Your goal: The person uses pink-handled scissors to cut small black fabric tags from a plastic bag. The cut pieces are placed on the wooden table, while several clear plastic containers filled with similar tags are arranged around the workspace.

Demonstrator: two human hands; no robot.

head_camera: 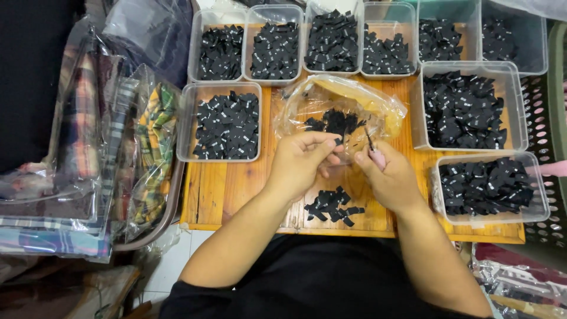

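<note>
My left hand (304,160) pinches a small black fabric label (338,142) between thumb and fingers. My right hand (390,176) grips a small pair of pink-handled snips (374,152), whose dark blades point up toward the label. Both hands hover over a wooden table (236,189). A small pile of black labels (332,206) lies on the wood just below my hands. Behind them sits an open clear plastic bag (339,106) with more black labels inside.
Several clear plastic tubs full of black labels (227,124) (466,109) (487,188) ring the table's back and right. Folded plaid fabric in plastic bags (106,153) is stacked at the left. A dark perforated basket (546,130) stands at the right edge.
</note>
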